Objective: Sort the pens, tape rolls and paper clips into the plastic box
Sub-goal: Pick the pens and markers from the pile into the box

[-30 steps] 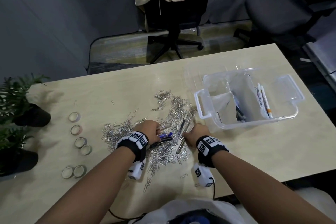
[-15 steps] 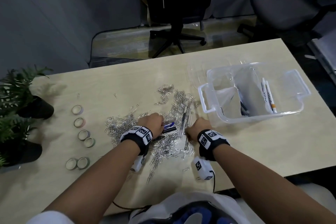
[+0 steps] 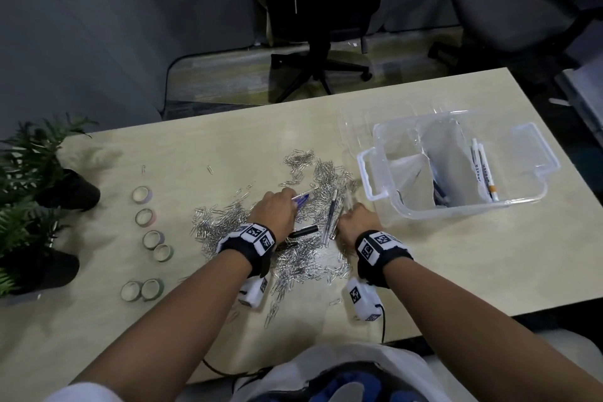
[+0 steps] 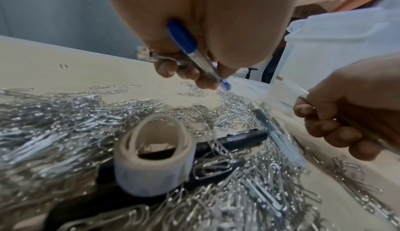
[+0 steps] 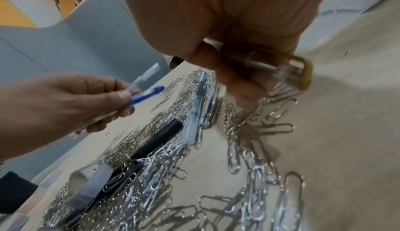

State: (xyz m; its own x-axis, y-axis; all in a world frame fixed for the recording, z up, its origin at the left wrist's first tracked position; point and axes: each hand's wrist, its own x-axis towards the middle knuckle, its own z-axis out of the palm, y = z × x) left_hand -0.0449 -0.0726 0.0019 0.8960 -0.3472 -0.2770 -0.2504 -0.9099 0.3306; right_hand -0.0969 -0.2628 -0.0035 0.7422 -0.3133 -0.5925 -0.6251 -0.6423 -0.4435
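Note:
A heap of silver paper clips (image 3: 225,225) covers the middle of the table. My left hand (image 3: 288,201) grips a blue-capped clear pen (image 3: 301,198) just above the heap; the left wrist view shows the pen (image 4: 184,41) lying across the palm beside a second clear pen. My right hand (image 3: 350,217) grips a clear pen (image 5: 281,67) with a yellowish end. A clear pen (image 3: 331,215) and a black marker (image 3: 305,231) lie between the hands. One tape roll (image 4: 153,156) stands among the clips. The clear plastic box (image 3: 368,173), right of the hands, holds several pens (image 3: 483,170).
Several tape rolls (image 3: 151,238) lie in a loose line on the left of the table. Two potted plants (image 3: 36,179) stand at the left edge. Office chairs (image 3: 313,42) are beyond the far edge. Bare tabletop (image 3: 489,254) lies right of and in front of the box.
My left hand has lifted the blue pen off the heap and away from the black marker. My right hand has closed round a clear pen and raised its end.

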